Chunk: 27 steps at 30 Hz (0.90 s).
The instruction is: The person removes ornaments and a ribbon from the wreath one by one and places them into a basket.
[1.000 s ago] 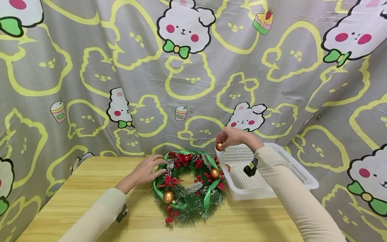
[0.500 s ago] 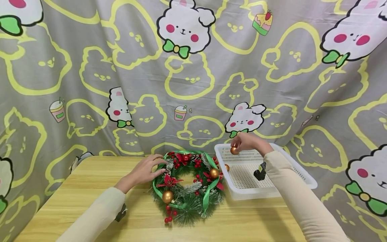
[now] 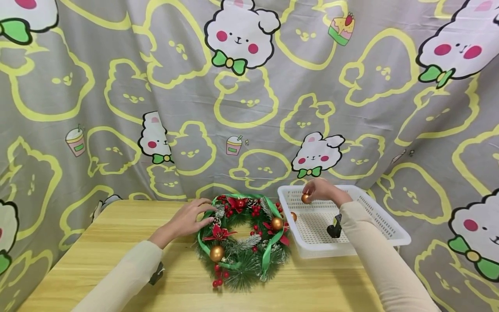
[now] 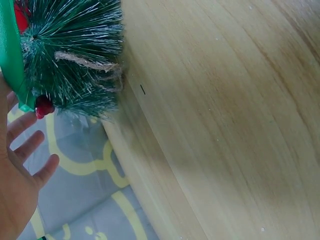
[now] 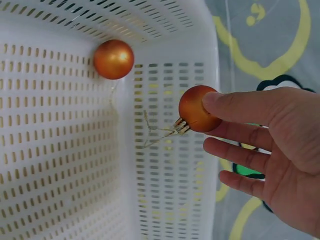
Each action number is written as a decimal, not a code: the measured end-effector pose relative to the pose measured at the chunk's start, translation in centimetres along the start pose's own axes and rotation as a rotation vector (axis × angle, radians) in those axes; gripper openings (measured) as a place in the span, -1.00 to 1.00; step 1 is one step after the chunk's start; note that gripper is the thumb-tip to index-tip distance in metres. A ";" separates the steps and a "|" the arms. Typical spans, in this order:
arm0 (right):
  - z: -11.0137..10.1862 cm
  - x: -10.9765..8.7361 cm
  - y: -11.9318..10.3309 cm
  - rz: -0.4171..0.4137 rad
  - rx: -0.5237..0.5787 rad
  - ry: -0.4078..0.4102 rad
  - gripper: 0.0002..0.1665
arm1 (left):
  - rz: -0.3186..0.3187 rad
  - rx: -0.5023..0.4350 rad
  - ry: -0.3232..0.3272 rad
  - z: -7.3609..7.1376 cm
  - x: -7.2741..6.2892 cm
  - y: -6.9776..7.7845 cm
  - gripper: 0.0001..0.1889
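Note:
My right hand (image 3: 323,190) pinches a matte orange-gold ball ornament (image 5: 192,107) between thumb and finger, above the back part of a white plastic basket (image 3: 331,250). A gold cap and a thin string loop hang from the ball in the right wrist view. Inside the basket, a second orange ball (image 5: 114,59) lies against the wall. My left hand (image 3: 186,220), fingers spread and lightly bent, lies at the left side of a green Christmas wreath (image 3: 243,275). In the left wrist view its fingers are beside the green ribbon (image 4: 12,60) and red berries (image 4: 44,106).
The wreath carries gold balls (image 3: 217,254), red poinsettias (image 3: 218,233), pinecones and berries. It lies on a wooden table (image 3: 117,242), left of the basket. A grey cartoon-print curtain (image 3: 249,99) hangs close behind the table. Black wrist devices (image 3: 334,227) are strapped beneath both sleeves.
My right hand has moved right and down with the ball, from the basket's back left corner to over its inside. My left hand has stayed at the wreath.

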State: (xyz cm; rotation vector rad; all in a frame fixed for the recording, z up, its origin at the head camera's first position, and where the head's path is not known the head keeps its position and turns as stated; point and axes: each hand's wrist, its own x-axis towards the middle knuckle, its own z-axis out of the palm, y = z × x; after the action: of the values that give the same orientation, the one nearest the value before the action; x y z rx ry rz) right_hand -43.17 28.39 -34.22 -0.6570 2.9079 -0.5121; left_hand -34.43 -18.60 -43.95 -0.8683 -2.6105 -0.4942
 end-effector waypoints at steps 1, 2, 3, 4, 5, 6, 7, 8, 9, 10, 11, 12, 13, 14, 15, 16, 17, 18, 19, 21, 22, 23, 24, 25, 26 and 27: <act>0.2 0.0 0.2 -0.001 0.012 0.002 -0.63 | 0.001 -0.003 0.001 0.0 0.0 0.0 -0.66; 0.4 0.1 0.4 -0.005 0.024 0.002 -0.61 | 0.005 0.000 0.004 0.0 0.0 0.0 -0.66; 0.5 0.1 0.5 -0.005 0.035 0.007 -0.60 | 0.007 0.001 0.005 0.0 0.0 0.0 -0.66; 0.7 0.1 0.7 -0.009 0.043 0.009 -0.59 | 0.010 0.005 0.008 0.0 0.0 0.0 -0.66; 0.8 0.1 0.8 -0.009 0.046 0.013 -0.59 | 0.013 0.007 0.011 0.0 0.0 0.0 -0.66; 1.0 0.2 1.0 -0.009 0.052 0.015 -0.60 | 0.015 0.012 0.014 0.0 0.0 0.0 -0.67; 1.2 0.2 1.1 -0.002 0.061 0.020 -0.60 | 0.016 0.014 0.016 0.1 0.0 0.0 -0.67; 1.3 0.3 1.2 0.008 0.073 0.023 -0.61 | 0.018 0.017 0.017 0.1 0.0 0.0 -0.67; 1.5 0.3 1.3 0.020 0.085 0.028 -0.62 | 0.016 0.012 0.014 0.1 0.0 0.0 -0.67; 1.7 0.4 1.5 0.022 0.092 0.028 -0.63 | 0.015 0.013 0.013 0.1 0.1 0.0 -0.67; 1.9 0.5 1.6 0.031 0.102 0.030 -0.64 | 0.013 0.010 0.010 0.1 0.1 0.0 -0.67; 2.0 0.5 1.7 0.040 0.110 0.031 -0.64 | 0.011 0.011 0.008 0.1 0.1 0.0 -0.67; 2.2 0.6 1.8 0.046 0.118 0.032 -0.65 | 0.009 0.010 0.005 0.1 0.1 0.0 -0.67; 2.4 0.6 1.8 0.058 0.129 0.033 -0.66 | 0.008 0.010 0.004 0.1 0.1 0.0 -0.67; 2.5 0.7 1.9 0.064 0.135 0.032 -0.67 | 0.006 0.010 0.003 0.1 0.0 0.0 -0.67; 2.7 0.7 1.9 0.065 0.141 0.028 -0.68 | 0.004 0.013 0.003 0.1 0.0 0.0 -0.67; 2.8 0.7 2.0 0.072 0.148 0.027 -0.69 | 0.002 0.013 0.003 0.1 0.0 0.0 -0.67; 3.0 0.7 2.0 0.078 0.154 0.027 -0.70 | 0.000 0.014 0.002 0.1 0.0 0.0 -0.67; 3.1 0.6 2.0 0.079 0.161 0.025 -0.71 | -0.002 0.012 0.001 0.1 0.0 0.0 -0.67; 3.4 0.6 2.0 0.077 0.169 0.023 -0.72 | -0.005 0.010 -0.001 0.1 0.0 0.0 -0.67; 3.5 0.5 2.0 0.073 0.173 0.023 -0.71 | -0.006 0.010 -0.001 0.1 0.0 0.0 -0.67; 3.6 0.5 1.9 0.072 0.178 0.022 -0.71 | -0.007 0.008 -0.001 0.1 0.0 0.0 -0.67; 3.7 0.5 1.9 0.072 0.183 0.022 -0.71 | -0.006 0.007 -0.001 0.1 0.0 0.1 -0.67; 3.8 0.4 1.9 0.071 0.188 0.020 -0.70 | -0.005 0.007 0.001 0.1 0.0 0.1 -0.67; 3.9 0.4 1.8 0.075 0.192 0.021 -0.70 | -0.004 0.008 0.002 0.1 0.0 0.1 -0.67; 4.0 0.4 1.8 0.074 0.193 0.018 -0.69 | -0.002 0.008 0.004 0.1 0.0 0.1 -0.67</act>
State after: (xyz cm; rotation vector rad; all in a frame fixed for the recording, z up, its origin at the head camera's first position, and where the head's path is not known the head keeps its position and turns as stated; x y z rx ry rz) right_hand -43.52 28.55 -38.58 -0.5188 2.8378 -0.7805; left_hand -34.39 -18.51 -43.99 -0.8615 -2.6084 -0.4851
